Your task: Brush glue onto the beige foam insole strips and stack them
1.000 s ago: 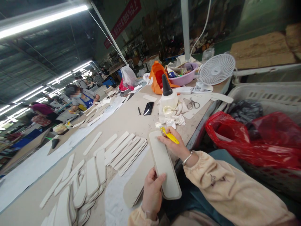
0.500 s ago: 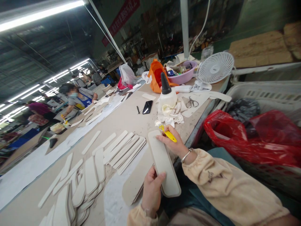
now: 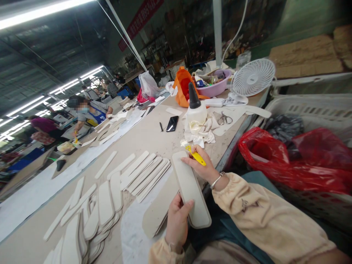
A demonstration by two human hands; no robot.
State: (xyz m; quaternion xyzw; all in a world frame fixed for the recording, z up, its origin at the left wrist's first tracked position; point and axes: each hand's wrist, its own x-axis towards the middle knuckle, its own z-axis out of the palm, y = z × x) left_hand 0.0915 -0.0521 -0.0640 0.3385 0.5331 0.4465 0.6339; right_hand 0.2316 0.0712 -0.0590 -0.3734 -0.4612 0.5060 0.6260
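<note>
One long, round-cornered pale panel (image 3: 192, 190) is held at a slant over the near edge of the worktop (image 3: 143, 135), partly above the person's lap. From where I stand, the left hand (image 3: 177, 220) is closed on its lower left edge, thumb flat on the face. The right hand (image 3: 202, 167) is curled around a yellow-handled tool (image 3: 197, 157) with white stuff at its tip, and a fingertip rests on the panel's upper end.

Just left of the panel lies a stack of broad pieces (image 3: 158, 209); past that, a fanned row of strips (image 3: 148, 176) and a looser heap of strips (image 3: 93, 220). Beyond the hands, a black-topped bottle (image 3: 195, 112) stands among crumpled cloth (image 3: 206, 137), between a phone (image 3: 172, 124) and scissors (image 3: 224, 119). Farther back I see an orange bag (image 3: 180, 88), a purple basin (image 3: 217, 88) and a white fan (image 3: 253, 79). To the right, a red plastic bag (image 3: 275, 161) sits in a crate (image 3: 316, 110). Across the worktop, a masked co-worker (image 3: 96, 112) bends over similar pieces.
</note>
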